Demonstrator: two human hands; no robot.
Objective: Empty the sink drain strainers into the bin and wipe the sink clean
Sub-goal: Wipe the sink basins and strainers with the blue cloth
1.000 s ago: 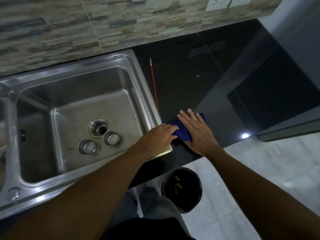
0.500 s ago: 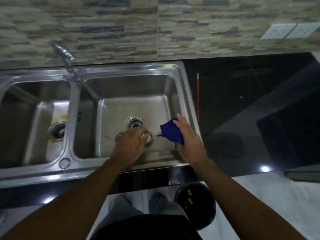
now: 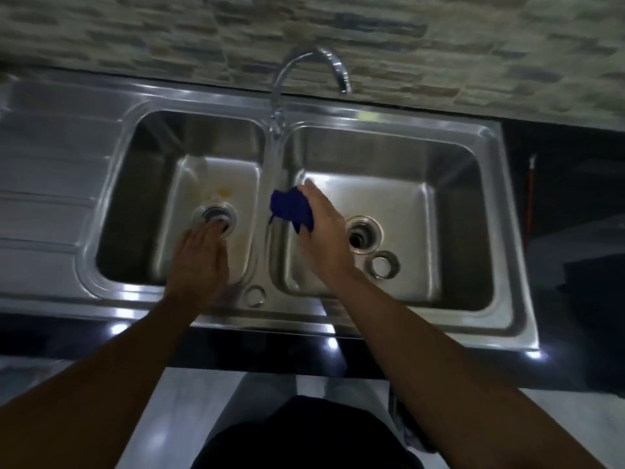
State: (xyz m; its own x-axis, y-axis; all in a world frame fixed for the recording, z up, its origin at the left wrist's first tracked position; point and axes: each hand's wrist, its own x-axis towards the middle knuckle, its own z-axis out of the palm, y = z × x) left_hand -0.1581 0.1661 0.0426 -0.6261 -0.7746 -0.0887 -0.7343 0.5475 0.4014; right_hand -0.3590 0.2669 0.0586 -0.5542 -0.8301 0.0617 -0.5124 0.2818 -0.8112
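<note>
A steel double sink (image 3: 507,299) fills the view. My left hand (image 3: 199,262) reaches into the left basin, its fingertips pinching a drain strainer (image 3: 216,214) that sits at the left drain; motion blur hides the grip's detail. My right hand (image 3: 324,235) hovers over the divider and the right basin's left side, closed on a crumpled blue cloth (image 3: 291,208). The right drain (image 3: 363,233) is open and dark. Just beside it, on the basin floor, lies a second strainer (image 3: 384,264). Yellowish residue (image 3: 225,191) marks the left basin behind its drain.
A curved chrome tap (image 3: 304,69) rises behind the divider. A ribbed drainboard (image 3: 44,204) lies to the left of the basins. A thin red stick (image 3: 529,198) rests on the black counter at the right. A stone-tile wall (image 3: 135,32) stands behind.
The view swung left from the counter to the whole sink. My right hand lifted the cloth off the counter and carried it over the sink. My left hand moved from the right basin to the left drain.
</note>
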